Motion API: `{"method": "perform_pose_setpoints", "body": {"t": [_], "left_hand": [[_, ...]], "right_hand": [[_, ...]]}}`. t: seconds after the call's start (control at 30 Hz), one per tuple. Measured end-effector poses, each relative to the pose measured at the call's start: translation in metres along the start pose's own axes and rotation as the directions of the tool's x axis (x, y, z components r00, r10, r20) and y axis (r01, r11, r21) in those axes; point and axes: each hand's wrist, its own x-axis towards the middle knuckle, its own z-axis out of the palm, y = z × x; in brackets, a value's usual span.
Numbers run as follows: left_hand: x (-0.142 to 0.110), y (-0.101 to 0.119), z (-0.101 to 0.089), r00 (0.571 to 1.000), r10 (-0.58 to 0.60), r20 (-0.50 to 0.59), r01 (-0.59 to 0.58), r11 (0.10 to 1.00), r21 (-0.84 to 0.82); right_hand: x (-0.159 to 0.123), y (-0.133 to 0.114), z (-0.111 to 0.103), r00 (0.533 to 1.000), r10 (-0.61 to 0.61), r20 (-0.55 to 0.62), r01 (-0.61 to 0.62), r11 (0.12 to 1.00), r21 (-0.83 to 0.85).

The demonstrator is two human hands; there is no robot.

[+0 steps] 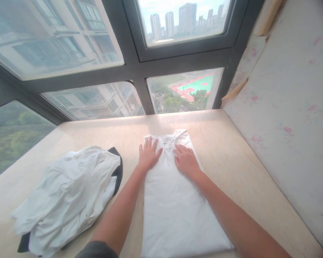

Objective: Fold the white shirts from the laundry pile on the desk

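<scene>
One white shirt lies lengthwise on the ledge. Two hands press its neck end, seemingly to keep it flat: the left hand spread, the right hand slightly bent, neither gripping. One heap sits apart leftward, probably for room; its garments are uncountable.

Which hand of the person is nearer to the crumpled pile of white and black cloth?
The left hand. It rests on the folded white cloth shirt, right of the pile; the right hand rests farther right on that shirt.
</scene>
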Motion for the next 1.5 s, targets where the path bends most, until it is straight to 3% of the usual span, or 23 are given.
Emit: {"method": "perform_pose_setpoints", "body": {"t": [0.27, 0.47, 0.6, 0.7, 0.77, 0.83, 0.93, 0.97, 1.0, 1.07, 1.13, 1.27, 1.5], "left_hand": [[0.002, 0.001, 0.004, 0.999, -0.024, 0.026, 0.026, 0.998, -0.052], [-0.031, 0.01, 0.003, 0.999, -0.028, 0.018, 0.03, 0.994, -0.101], [-0.047, 0.017, 0.001, 1.0, -0.028, 0.0, 0.028, 0.988, -0.152], [-0.06, 0.016, -0.009, 0.999, -0.05, -0.006, 0.048, 0.979, -0.198], [-0.08, 0.009, -0.018, 0.998, -0.059, -0.023, 0.052, 0.972, -0.228], [-0.116, 0.003, -0.029, 0.997, -0.057, -0.051, 0.042, 0.966, -0.255], [-0.196, 0.004, -0.041, 0.992, 0.017, -0.126, -0.053, 0.956, -0.289], [-0.225, 0.008, -0.044, 0.973, 0.115, -0.199, -0.171, 0.941, -0.293], [-0.252, 0.013, -0.045, 0.946, 0.221, -0.238, -0.281, 0.925, -0.255], [-0.299, 0.025, -0.044, 0.892, 0.395, -0.219, -0.426, 0.897, -0.118], [-0.33, 0.034, -0.042, 0.858, 0.48, -0.184, -0.488, 0.873, 0.003], [-0.351, 0.037, -0.038, 0.862, 0.475, -0.174, -0.462, 0.88, 0.113], [-0.366, 0.039, -0.038, 0.838, 0.491, -0.237, -0.47, 0.871, 0.141]], "right_hand": [[0.002, -0.003, -0.004, 0.992, 0.036, 0.122, -0.026, 0.997, -0.079], [-0.027, -0.007, -0.008, 0.978, 0.062, 0.2, -0.042, 0.994, -0.1], [-0.045, -0.012, -0.009, 0.99, 0.073, 0.118, -0.081, 0.995, 0.065], [-0.046, -0.013, -0.022, 0.994, 0.111, 0.019, -0.112, 0.976, 0.187], [-0.052, -0.009, -0.039, 0.989, 0.144, -0.042, -0.133, 0.969, 0.209], [-0.071, -0.004, -0.058, 0.979, 0.157, -0.132, -0.12, 0.961, 0.249], [-0.13, -0.003, -0.078, 0.96, 0.088, -0.265, 0.007, 0.941, 0.338], [-0.155, -0.006, -0.081, 0.959, 0.058, -0.278, 0.044, 0.937, 0.348], [-0.181, -0.011, -0.081, 0.963, 0.033, -0.269, 0.062, 0.939, 0.337], [-0.231, -0.025, -0.079, 0.982, -0.043, -0.182, 0.093, 0.957, 0.273], [-0.271, -0.039, -0.075, 0.99, -0.13, -0.056, 0.138, 0.975, 0.174], [-0.311, -0.049, -0.078, 0.969, -0.197, 0.151, 0.197, 0.98, 0.012], [-0.321, -0.045, -0.097, 0.949, -0.235, 0.21, 0.239, 0.971, 0.007]]}}
